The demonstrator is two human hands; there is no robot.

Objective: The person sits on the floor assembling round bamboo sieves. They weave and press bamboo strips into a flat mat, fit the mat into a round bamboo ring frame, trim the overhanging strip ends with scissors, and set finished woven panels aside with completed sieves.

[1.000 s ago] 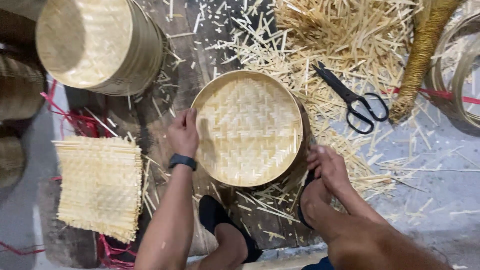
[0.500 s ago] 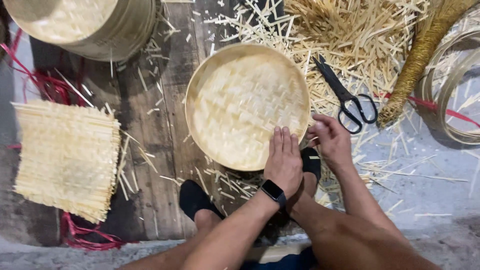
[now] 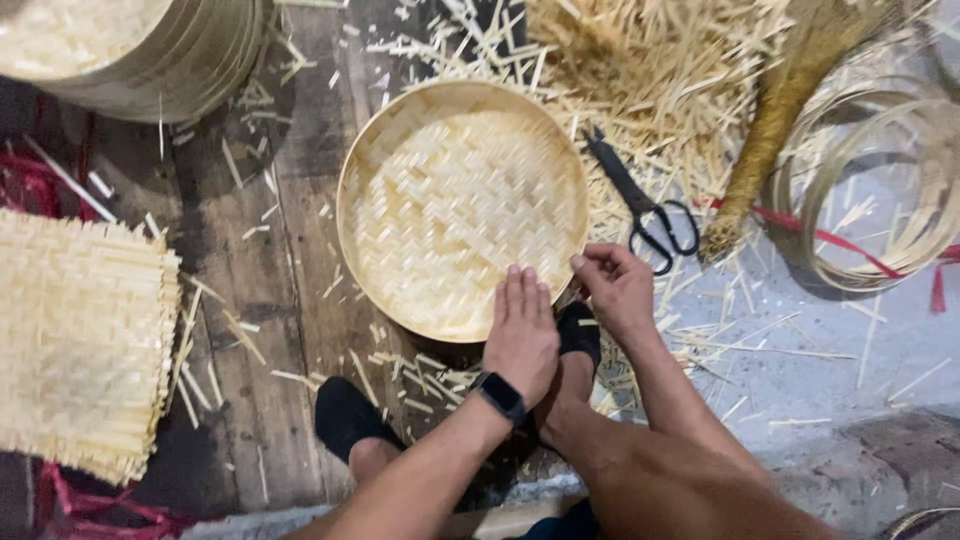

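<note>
Pressing our left hand (image 3: 521, 335) flat, fingers together, we are holding down the near rim of the tray (image 3: 455, 190), a round woven bamboo one lying on the dark plank floor (image 3: 250, 300). Just right of that rim, our right hand (image 3: 615, 290) is curling its fingers at the tray's edge; we cannot tell whether it is pinching anything. Black scissors (image 3: 645, 205) are lying right of the tray among bamboo offcuts (image 3: 650, 80). Left of the tray a square woven mat (image 3: 80, 345) is resting, and above-left of the tray a stack of finished trays (image 3: 150, 55) is standing. Bamboo hoops (image 3: 880, 190) are lying far right of the tray.
</note>
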